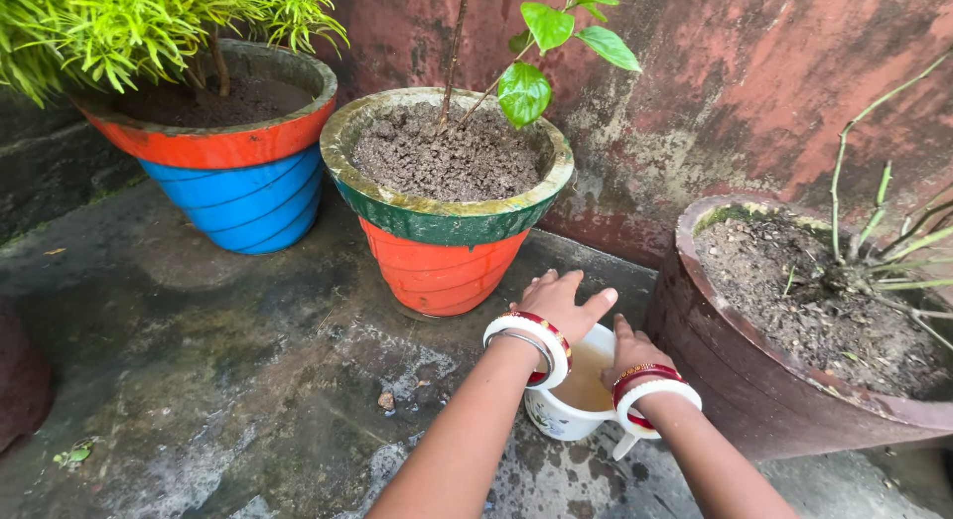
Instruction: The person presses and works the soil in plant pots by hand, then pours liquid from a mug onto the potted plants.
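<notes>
- Head view: a small white ceramic cup (576,405) with a handle, holding a cloudy yellowish liquid, is seen standing on the wet grey concrete floor (228,380), between the orange plastic pot with a green rim (442,266) and the dark brown round pot (754,360).
- Left hand (563,303), wearing white and red bangles, is laid over the far rim of the cup, fingers spread and extended, not curled shut around anything.
- Right hand (629,348), also bangled, is set at the cup's right rim; its fingers are partly hidden, so a grip cannot be told for certain.
- Step in hand is judged to be the taking hold of the cup with both hands.
- A firm, level hold is called for next, since the liquid stands fairly high in the cup.
- A blue and orange ribbed pot (243,177) with a feathery green plant is seen well apart at the rear left.
</notes>
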